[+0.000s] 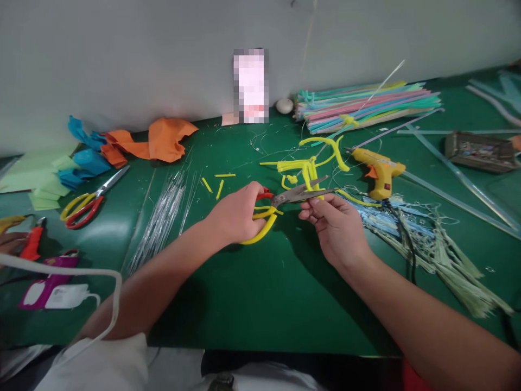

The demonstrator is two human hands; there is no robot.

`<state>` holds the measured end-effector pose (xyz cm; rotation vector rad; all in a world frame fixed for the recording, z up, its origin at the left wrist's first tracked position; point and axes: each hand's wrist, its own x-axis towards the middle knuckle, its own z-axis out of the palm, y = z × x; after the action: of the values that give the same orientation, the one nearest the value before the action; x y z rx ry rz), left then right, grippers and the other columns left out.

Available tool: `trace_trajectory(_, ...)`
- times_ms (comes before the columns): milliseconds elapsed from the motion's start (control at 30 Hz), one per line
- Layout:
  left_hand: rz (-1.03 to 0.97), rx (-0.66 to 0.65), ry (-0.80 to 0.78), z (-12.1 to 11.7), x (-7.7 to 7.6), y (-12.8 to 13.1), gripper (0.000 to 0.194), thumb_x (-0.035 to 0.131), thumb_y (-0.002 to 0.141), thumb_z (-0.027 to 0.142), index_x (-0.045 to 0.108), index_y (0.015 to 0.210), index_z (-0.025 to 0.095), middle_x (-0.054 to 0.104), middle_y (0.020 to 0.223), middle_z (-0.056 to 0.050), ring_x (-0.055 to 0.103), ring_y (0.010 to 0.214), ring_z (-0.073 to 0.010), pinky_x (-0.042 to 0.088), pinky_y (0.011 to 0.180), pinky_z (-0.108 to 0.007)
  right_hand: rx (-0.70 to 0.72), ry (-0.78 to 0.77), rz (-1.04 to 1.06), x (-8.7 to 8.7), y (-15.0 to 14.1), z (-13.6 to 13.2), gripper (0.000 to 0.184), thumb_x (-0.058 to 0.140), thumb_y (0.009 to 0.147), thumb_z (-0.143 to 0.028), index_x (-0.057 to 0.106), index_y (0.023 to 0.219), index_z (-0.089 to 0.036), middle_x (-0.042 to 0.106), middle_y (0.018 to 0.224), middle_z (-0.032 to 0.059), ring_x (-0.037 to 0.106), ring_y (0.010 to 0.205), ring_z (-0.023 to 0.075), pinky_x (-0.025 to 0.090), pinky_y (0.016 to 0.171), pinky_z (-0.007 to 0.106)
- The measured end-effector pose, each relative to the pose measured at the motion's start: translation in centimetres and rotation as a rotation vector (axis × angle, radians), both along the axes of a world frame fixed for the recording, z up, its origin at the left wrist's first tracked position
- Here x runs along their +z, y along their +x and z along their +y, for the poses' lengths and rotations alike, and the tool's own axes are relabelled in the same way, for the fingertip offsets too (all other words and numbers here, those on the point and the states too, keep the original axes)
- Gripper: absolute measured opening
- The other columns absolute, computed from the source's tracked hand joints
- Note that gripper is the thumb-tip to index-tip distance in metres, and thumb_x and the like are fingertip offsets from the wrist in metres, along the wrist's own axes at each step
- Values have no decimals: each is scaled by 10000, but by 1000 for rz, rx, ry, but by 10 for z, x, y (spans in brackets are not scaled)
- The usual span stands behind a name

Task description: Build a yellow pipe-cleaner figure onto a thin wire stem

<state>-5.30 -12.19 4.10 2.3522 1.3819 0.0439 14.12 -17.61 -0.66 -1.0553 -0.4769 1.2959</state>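
My left hand (240, 214) is closed round the red and yellow handles of a pair of scissors (290, 196), whose blades are apart and point right. My right hand (340, 225) pinches the lower end of a yellow pipe cleaner (313, 182) at the blades; its fingertips partly hide that end. Bent yellow pipe cleaners (344, 157) lie just behind the blades, some joined together. Several short cut yellow pieces (220, 189) rest on the green table (260, 304) beyond my left hand.
Left: thin wires (160, 217), other scissors (95, 198), orange paper (171, 141), and another person's hand (12, 241) by a red-handled tool (33, 241). Right: a yellow glue gun (378, 171), tassels (431, 233) and a small box (480, 152). Behind: a pipe-cleaner bundle (366, 108) and a blurred-out phone (250, 81).
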Motion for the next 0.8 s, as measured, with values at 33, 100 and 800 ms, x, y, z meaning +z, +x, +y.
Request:
trace_trajectory(33, 7, 2, 2, 0, -1, 0, 500, 619, 764, 360, 449, 1202, 190, 656, 1133, -120, 671, 914, -271, 529, 727, -360, -8, 1, 2, 0, 0, 0, 186, 794, 671, -230, 614, 656, -184, 695, 645, 4, 638, 558, 106, 536, 613, 242)
trace_trajectory(100, 16, 6, 14, 1, -1, 0, 496, 614, 765, 356, 461, 1207, 190, 666, 1131, -113, 678, 915, -270, 529, 726, -354, -25, 6, 7, 0, 0, 0, 182, 776, 681, -221, 601, 644, -188, 688, 631, -2, 627, 544, 100, 531, 601, 237)
trace_trajectory(800, 374, -288, 178, 7, 2, -1, 390, 467, 912, 467, 576, 1082, 133, 719, 840, -113, 687, 722, -274, 391, 556, -304, 29, -56, -115, -3, 0, -2, 152, 765, 719, -263, 660, 672, -164, 690, 681, 21, 638, 572, 109, 516, 604, 249)
